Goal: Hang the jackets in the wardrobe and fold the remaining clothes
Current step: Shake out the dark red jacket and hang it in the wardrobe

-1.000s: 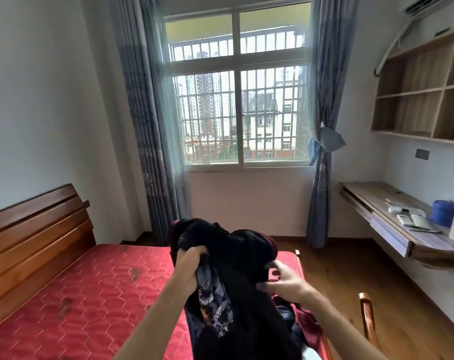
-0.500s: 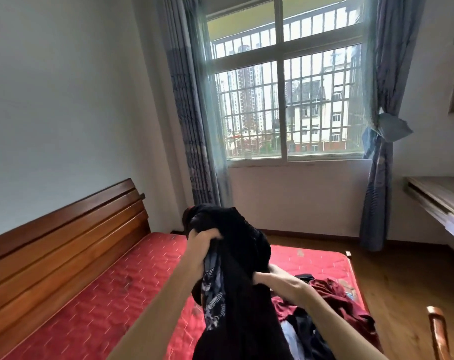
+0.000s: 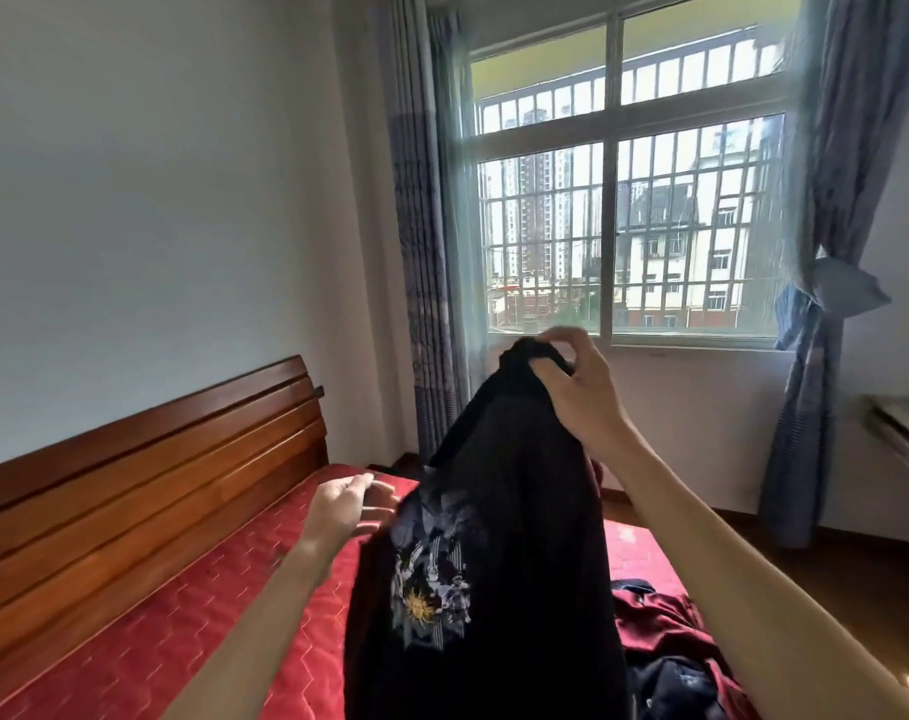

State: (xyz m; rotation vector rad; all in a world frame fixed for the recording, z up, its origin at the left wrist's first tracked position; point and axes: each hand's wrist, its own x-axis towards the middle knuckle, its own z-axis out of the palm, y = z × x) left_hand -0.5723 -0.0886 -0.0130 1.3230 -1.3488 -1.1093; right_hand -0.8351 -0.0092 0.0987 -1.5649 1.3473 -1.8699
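Over quilted mattress [image 3: 182, 641], right hand [image 3: 582, 392] pinches limp black garment [image 3: 520, 511]

Matt black cloth garment [image 3: 520, 511]; glossy wooden headboard [image 3: 146, 491]; quilted mattress [image 3: 182, 641].

A black cloth garment [image 3: 520, 537] bears a grey-white print with a gold sun. The quilted red mattress [image 3: 192, 631] shows a hexagon stitch pattern; the curtains [image 3: 826, 252] are grey-blue.
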